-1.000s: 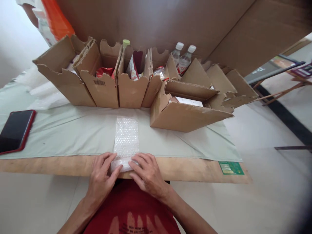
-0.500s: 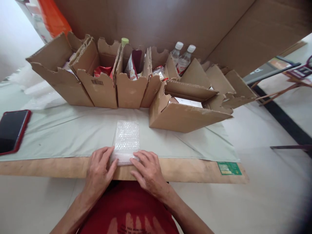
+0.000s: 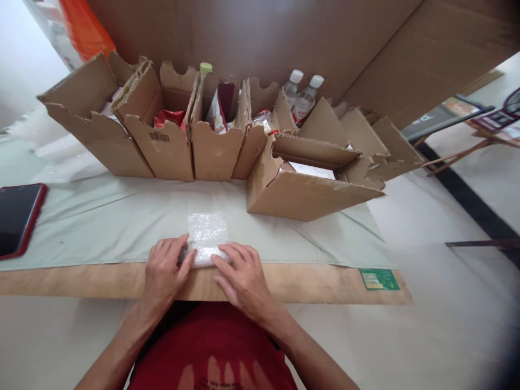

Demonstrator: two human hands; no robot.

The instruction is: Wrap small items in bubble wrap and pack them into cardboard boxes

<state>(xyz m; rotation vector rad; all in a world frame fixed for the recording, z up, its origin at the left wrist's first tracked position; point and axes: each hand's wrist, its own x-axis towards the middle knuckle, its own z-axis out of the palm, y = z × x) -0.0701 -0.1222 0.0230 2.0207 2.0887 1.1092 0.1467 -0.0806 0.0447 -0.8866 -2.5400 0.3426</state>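
A short sheet of clear bubble wrap (image 3: 208, 228) lies on the cloth near the table's front edge, its near end rolled into a thick fold. My left hand (image 3: 167, 268) grips the left end of this roll, thumb in front and fingers behind. At the right end, my right hand (image 3: 242, 272) holds the roll between thumb and fingers. A small dark patch shows by my left fingers at the roll's end; what it belongs to, and what the wrap encloses, I cannot make out.
Several cardboard bins (image 3: 217, 157) holding packets and bottles (image 3: 304, 102) line the back. One cardboard bin (image 3: 312, 195) stands further forward at right. A red-cased phone (image 3: 20, 216) lies at left, more bubble wrap (image 3: 60, 151) behind it. A green card (image 3: 379, 279) sits at the right edge.
The bubble wrap has been rolled further away from me, so its flat part is shorter. Both hands have moved slightly forward with the roll.
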